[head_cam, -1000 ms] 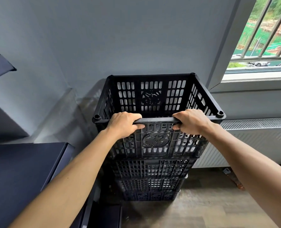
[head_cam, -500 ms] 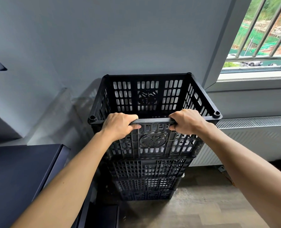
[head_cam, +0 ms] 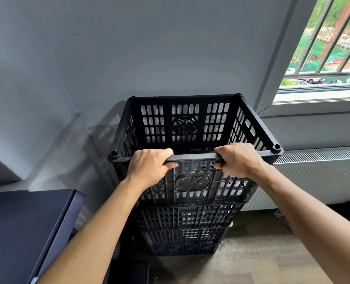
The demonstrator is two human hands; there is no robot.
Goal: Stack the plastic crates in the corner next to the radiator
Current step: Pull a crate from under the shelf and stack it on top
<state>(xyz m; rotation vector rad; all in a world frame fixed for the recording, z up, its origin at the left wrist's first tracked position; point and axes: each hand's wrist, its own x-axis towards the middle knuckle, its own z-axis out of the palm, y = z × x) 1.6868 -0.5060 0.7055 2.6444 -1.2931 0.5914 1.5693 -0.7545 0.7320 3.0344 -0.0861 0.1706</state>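
Observation:
A black slotted plastic crate (head_cam: 190,124) sits on top of a stack of other black crates (head_cam: 186,228) in the corner against the grey wall. My left hand (head_cam: 149,171) and my right hand (head_cam: 237,160) both grip the near rim of the top crate, fingers curled over the edge. The top crate looks level and empty inside. The white radiator (head_cam: 321,175) runs along the wall just right of the stack.
A dark cabinet top (head_cam: 24,228) stands close on the left. A barred window (head_cam: 323,48) with a sill is above the radiator. Wood floor (head_cam: 241,267) lies in front of the stack, with a small object at the radiator's foot.
My hands keep the same grip on the crate's near rim. The view has shifted slightly and the crate sits a touch lower in the picture; the stack itself looks unmoved.

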